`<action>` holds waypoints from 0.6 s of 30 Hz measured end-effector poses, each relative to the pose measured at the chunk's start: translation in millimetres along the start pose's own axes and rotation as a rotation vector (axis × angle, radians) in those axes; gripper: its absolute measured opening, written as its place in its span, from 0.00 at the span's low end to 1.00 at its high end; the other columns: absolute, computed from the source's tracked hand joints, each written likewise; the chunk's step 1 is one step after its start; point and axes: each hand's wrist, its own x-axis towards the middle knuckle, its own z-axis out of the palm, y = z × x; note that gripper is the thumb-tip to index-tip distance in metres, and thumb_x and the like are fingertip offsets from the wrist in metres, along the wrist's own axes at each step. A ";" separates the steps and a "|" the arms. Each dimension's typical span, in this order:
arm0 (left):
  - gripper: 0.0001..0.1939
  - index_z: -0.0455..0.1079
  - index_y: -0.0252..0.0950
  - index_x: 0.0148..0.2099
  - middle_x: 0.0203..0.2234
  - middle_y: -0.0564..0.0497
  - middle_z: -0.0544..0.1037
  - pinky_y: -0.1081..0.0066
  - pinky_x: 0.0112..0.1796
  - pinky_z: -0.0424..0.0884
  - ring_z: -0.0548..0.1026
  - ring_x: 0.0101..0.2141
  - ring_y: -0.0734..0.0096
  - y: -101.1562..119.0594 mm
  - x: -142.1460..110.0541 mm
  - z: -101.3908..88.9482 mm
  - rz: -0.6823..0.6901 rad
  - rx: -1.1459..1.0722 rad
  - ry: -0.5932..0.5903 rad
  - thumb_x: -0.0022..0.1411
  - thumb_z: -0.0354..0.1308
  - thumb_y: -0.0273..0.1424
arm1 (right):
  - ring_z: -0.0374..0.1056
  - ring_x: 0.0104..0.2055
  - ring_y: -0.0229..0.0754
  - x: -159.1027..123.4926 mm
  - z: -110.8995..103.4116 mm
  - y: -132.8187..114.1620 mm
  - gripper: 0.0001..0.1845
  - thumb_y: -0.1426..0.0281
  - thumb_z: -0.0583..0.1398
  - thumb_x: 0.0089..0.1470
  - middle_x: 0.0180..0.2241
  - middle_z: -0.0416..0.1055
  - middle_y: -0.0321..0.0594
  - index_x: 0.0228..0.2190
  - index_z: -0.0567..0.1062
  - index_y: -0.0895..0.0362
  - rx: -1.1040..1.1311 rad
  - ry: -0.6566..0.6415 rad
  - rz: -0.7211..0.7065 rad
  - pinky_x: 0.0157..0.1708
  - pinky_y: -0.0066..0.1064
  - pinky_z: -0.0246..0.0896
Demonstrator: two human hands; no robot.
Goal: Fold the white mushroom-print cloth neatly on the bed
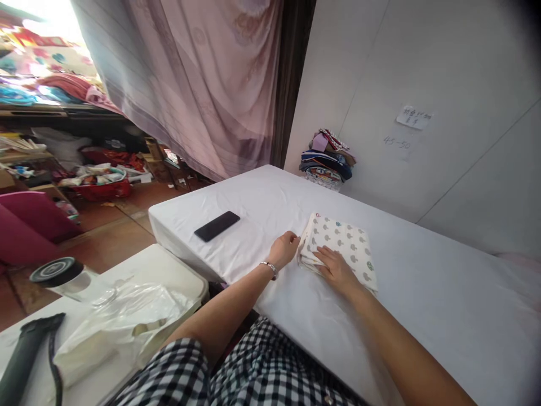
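Note:
A folded white cloth (344, 242) with grey, mushroom-like prints and a few coloured marks lies on the white-covered table. Several layers show along its left edge. My left hand (285, 249), with a bracelet at the wrist, is closed in a pinch at that edge; its fingertips meet the cloth's side. On top of the cloth, near its front, my right hand (337, 272) rests flat with the fingers stretched out.
A black phone (217, 225) lies on the white table (262, 197). Folded clothes (325, 160) are piled against the wall. To my left, a lower surface holds a lidded jar (74, 279), a plastic bag (127, 316) and a dark folded umbrella-like thing (25, 355). A curtain (203, 84) hangs behind.

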 end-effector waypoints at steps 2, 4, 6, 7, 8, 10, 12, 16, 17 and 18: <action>0.21 0.64 0.37 0.53 0.50 0.47 0.72 0.69 0.48 0.64 0.69 0.50 0.67 6.4 -2.0 5.5 0.151 0.010 0.034 0.64 0.43 0.41 | 0.48 0.63 0.51 0.6 -1.1 -2.9 0.22 0.63 0.49 0.59 0.60 0.57 0.43 0.54 0.65 0.51 0.000 -0.017 0.001 0.58 0.53 0.43; 0.24 0.59 0.36 0.58 0.57 0.45 0.64 0.65 0.56 0.56 0.59 0.58 0.64 8.8 -6.3 15.4 0.382 0.085 -0.009 0.64 0.44 0.42 | 0.46 0.64 0.52 0.8 -3.8 -5.7 0.24 0.63 0.51 0.57 0.61 0.55 0.43 0.56 0.63 0.51 0.021 -0.047 0.013 0.59 0.54 0.42; 0.27 0.58 0.36 0.60 0.61 0.44 0.58 0.58 0.58 0.50 0.51 0.61 0.60 6.4 -11.4 25.9 0.548 0.187 -0.099 0.64 0.43 0.45 | 0.44 0.64 0.54 1.0 -10.1 -6.0 0.28 0.62 0.55 0.54 0.61 0.53 0.43 0.56 0.63 0.53 0.082 -0.097 0.030 0.59 0.55 0.40; 0.28 0.57 0.36 0.60 0.62 0.44 0.56 0.55 0.58 0.50 0.49 0.62 0.59 3.9 -13.6 30.1 0.573 0.227 -0.131 0.64 0.42 0.46 | 0.45 0.64 0.54 1.2 -14.9 -4.3 0.28 0.62 0.55 0.53 0.61 0.54 0.43 0.55 0.64 0.53 0.138 -0.123 0.043 0.60 0.53 0.41; 0.29 0.56 0.37 0.61 0.62 0.44 0.54 0.53 0.58 0.49 0.47 0.63 0.58 1.1 -15.4 33.1 0.577 0.257 -0.145 0.64 0.41 0.48 | 0.48 0.63 0.53 1.3 -20.6 -1.0 0.27 0.61 0.56 0.52 0.60 0.56 0.43 0.54 0.66 0.53 0.207 -0.133 0.068 0.59 0.51 0.45; 0.31 0.54 0.36 0.62 0.63 0.44 0.52 0.51 0.58 0.48 0.46 0.63 0.57 -3.7 -17.8 35.4 0.570 0.303 -0.137 0.64 0.39 0.49 | 0.52 0.62 0.50 0.9 -32.3 11.0 0.24 0.60 0.53 0.54 0.58 0.60 0.41 0.51 0.69 0.52 0.319 -0.065 0.163 0.57 0.46 0.52; 0.31 0.53 0.37 0.62 0.63 0.44 0.53 0.49 0.58 0.46 0.46 0.63 0.56 -6.2 -19.1 34.3 0.577 0.332 -0.126 0.64 0.39 0.50 | 0.49 0.63 0.50 -1.3 -39.8 29.2 0.23 0.59 0.52 0.56 0.59 0.59 0.41 0.50 0.70 0.52 0.286 0.079 0.276 0.57 0.45 0.52; 0.30 0.55 0.39 0.61 0.62 0.45 0.55 0.47 0.58 0.46 0.47 0.62 0.55 -4.0 -19.8 27.7 0.586 0.311 -0.119 0.63 0.41 0.50 | 0.36 0.66 0.52 -12.3 -30.4 67.1 0.26 0.57 0.52 0.55 0.63 0.49 0.42 0.54 0.65 0.53 0.057 0.117 0.425 0.60 0.55 0.37; 0.28 0.58 0.40 0.60 0.61 0.46 0.57 0.47 0.58 0.46 0.48 0.62 0.55 -2.4 -18.9 25.3 0.593 0.281 -0.121 0.63 0.42 0.49 | 0.36 0.66 0.52 -15.2 -24.8 73.7 0.27 0.57 0.51 0.56 0.63 0.48 0.42 0.54 0.64 0.53 0.054 0.095 0.452 0.60 0.55 0.38; 0.26 0.61 0.41 0.57 0.60 0.47 0.60 0.49 0.58 0.48 0.51 0.61 0.56 -0.3 -16.9 22.6 0.598 0.239 -0.127 0.64 0.42 0.49 | 0.36 0.66 0.51 -17.7 -19.6 78.5 0.28 0.56 0.50 0.56 0.63 0.48 0.42 0.55 0.64 0.53 0.068 0.079 0.474 0.60 0.54 0.39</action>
